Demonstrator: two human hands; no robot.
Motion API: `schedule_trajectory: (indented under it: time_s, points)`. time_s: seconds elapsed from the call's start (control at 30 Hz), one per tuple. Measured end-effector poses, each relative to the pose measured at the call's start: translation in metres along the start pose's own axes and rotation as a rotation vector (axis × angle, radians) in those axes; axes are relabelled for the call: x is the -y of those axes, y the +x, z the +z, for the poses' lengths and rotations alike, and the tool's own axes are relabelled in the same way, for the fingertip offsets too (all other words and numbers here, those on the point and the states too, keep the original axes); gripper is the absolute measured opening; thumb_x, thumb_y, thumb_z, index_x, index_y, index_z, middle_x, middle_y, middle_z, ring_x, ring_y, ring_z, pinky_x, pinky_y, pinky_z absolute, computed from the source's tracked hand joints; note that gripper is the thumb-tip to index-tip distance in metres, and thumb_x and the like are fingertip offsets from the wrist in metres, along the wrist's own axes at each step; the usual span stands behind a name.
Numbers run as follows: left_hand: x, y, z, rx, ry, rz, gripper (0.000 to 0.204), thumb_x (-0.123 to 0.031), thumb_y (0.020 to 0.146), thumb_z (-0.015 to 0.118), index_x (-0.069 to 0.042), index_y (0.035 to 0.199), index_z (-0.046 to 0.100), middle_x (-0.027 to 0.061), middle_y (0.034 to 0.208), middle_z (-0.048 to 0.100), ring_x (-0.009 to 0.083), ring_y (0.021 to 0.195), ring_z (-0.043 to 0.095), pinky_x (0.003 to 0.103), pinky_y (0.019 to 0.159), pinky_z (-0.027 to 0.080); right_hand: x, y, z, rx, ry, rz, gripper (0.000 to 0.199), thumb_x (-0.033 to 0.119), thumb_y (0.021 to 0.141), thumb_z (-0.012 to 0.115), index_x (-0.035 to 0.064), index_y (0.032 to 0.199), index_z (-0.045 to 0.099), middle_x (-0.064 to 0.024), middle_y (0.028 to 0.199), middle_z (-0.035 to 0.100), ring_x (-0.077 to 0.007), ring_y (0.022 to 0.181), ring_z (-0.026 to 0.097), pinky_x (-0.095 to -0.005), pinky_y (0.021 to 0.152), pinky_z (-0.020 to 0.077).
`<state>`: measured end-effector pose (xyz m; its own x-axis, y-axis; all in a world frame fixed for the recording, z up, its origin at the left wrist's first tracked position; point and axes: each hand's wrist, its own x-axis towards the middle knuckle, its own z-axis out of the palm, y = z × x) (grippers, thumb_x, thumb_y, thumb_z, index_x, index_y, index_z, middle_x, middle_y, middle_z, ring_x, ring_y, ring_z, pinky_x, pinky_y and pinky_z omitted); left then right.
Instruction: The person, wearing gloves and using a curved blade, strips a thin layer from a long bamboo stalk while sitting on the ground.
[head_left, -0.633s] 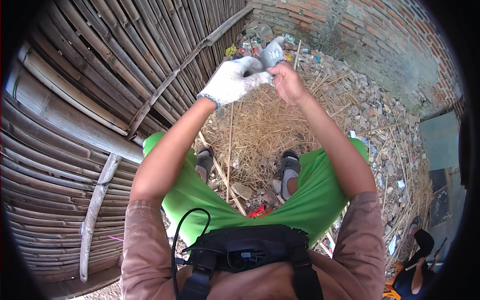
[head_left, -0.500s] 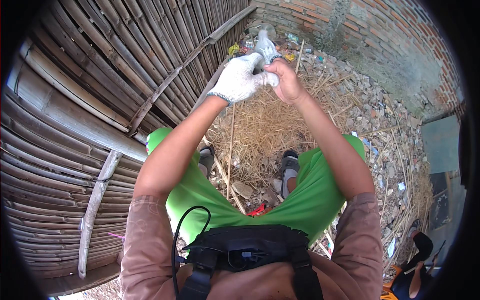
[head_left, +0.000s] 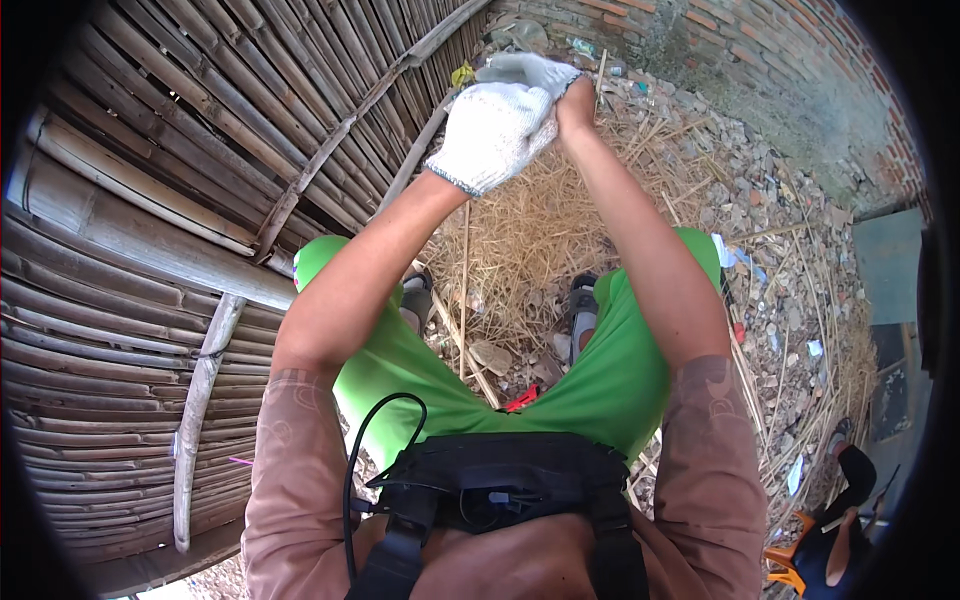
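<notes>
My left hand (head_left: 490, 135), in a white knitted glove with a dark-edged cuff, is closed against my right hand. A second white glove (head_left: 530, 72) covers my right hand (head_left: 545, 80) down to the wrist, its cuff at the base of the bare forearm. The right hand's fingers stretch leftward, lying flat beyond the left hand, which hides part of them. Both hands meet in front of me, above a patch of dry straw (head_left: 530, 245).
A bamboo-slat wall (head_left: 230, 120) rises along my left, and a brick wall (head_left: 790, 90) stands ahead. Rubble and litter (head_left: 760, 230) spread over the ground to the right. A person in dark clothes (head_left: 850, 510) is at the lower right, by an orange chair (head_left: 785, 560).
The second glove, loosely hanging from the bare right hand before, now covers that hand to the wrist. Both hands have come together and shifted slightly away from me.
</notes>
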<state>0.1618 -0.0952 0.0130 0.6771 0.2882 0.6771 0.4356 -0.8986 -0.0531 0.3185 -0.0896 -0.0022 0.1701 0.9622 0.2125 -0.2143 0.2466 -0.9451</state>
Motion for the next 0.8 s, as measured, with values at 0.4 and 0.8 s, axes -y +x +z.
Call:
schedule_trajectory:
  time_s: [0.4,0.8]
  points:
    - [0.019,0.012,-0.018,0.025,-0.160,0.029,0.028,-0.035,0.100,0.066,-0.008,0.107,0.069,0.0180,0.091,0.071,0.0418,0.089,0.069,0.050,0.079,0.055,0.038,0.008,0.016,0.197,0.129,-0.164,0.057,0.048,0.113,0.047,-0.0008,0.139,0.062,-0.0144,0.130,0.074,-0.0249,0.120,0.073,-0.0388,0.103,0.0611]
    - [0.022,-0.009,-0.032,0.026,-0.152,0.137,0.030,-0.036,0.097,0.069,-0.010,0.111,0.073,0.0172,0.092,0.072,0.0393,0.087,0.071,0.048,0.080,0.058,0.061,-0.026,0.055,0.069,0.016,0.085,0.055,0.048,0.107,0.055,-0.0038,0.120,0.069,-0.0147,0.108,0.077,-0.0247,0.094,0.078,-0.0374,0.089,0.0638]
